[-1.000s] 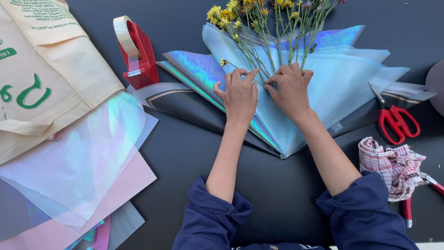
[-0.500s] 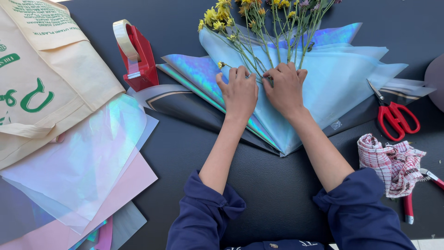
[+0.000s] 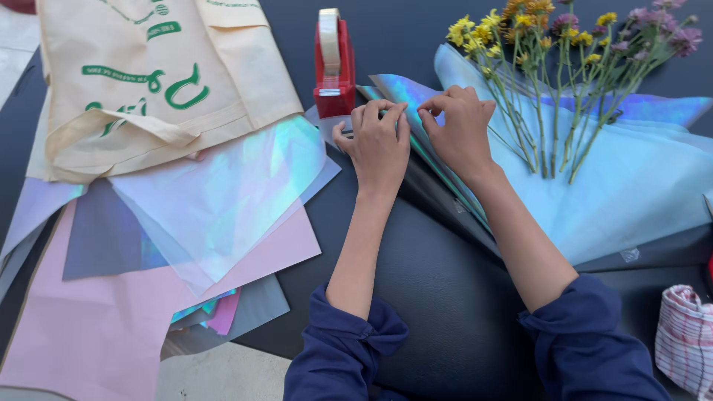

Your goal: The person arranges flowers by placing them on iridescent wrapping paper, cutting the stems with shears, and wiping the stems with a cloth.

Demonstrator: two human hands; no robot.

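Both hands, left hand (image 3: 379, 141) and right hand (image 3: 459, 128), have fingers pinched narrow on the iridescent wrapping paper's (image 3: 631, 193) left edge (flower stems (image 3: 549, 134) lying rightward), red tape dispenser (image 3: 333, 67) nearest the left.

Both arms wear dark navy-blue sleeves of soft cloth, pushed up and bunched in loose folds well back from each hand, so the forearms are bare from there to the wrists. The left hand (image 3: 377, 141) and the right hand (image 3: 459, 128) are bare too: no gloves, rings, watch or bracelets show. The fingernails are short and unpainted.
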